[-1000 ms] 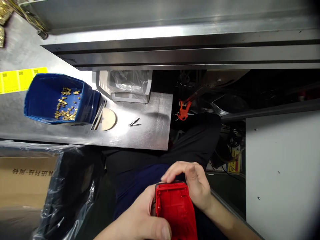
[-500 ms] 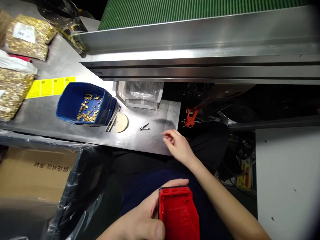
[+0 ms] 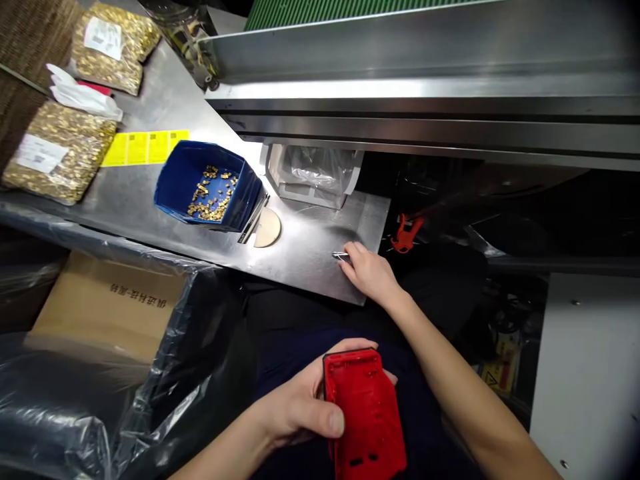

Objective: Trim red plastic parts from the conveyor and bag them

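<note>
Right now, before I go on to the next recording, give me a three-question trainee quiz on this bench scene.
1. True or false: the left hand holds the red plastic case over the lap.
2. Multiple choice: the right hand has its fingertips at A) the blue bin, B) the small metal tweezers on the steel bench, C) the yellow labels.
3. Fill in: the blue bin holds small ____-coloured parts.

Key
1. True.
2. B. Whether the grip has closed on them cannot be told.
3. Gold (brass).
</note>
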{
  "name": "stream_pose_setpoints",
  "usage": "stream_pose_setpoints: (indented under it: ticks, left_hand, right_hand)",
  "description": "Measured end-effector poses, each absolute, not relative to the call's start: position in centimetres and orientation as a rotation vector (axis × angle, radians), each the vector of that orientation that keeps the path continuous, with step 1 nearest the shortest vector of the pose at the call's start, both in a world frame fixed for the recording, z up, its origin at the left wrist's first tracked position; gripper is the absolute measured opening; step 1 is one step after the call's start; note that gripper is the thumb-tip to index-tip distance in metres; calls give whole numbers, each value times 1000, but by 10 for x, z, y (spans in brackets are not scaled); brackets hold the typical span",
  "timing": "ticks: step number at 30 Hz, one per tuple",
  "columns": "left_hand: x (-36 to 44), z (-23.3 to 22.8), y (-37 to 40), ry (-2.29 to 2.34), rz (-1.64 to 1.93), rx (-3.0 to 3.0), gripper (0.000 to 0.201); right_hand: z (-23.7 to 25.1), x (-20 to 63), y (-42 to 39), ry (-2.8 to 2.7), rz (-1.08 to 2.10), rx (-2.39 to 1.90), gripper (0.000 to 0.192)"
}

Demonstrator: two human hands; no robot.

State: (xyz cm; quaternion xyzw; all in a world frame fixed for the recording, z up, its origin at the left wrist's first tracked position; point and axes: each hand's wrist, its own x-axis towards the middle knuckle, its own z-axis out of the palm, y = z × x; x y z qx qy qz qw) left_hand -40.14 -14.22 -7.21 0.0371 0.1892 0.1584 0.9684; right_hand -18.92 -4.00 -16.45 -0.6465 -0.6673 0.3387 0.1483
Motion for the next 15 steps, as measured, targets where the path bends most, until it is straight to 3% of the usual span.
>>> stream_pose_setpoints:
  ticks: [5,9,15]
  left_hand:
    - [-400,-70,-139,466,275,100,101]
    - [-395,-64,-134,494,256,151,95]
    - [-385,-58,-133,447,225,172,94]
  right_hand:
    - [-93,-161,-90,-1548,1253,-1753,26]
    - [-20,-162,-135,-1623,1468,-1582,13]
    - [-6,-186,-161,-1812,1243,-1558,16]
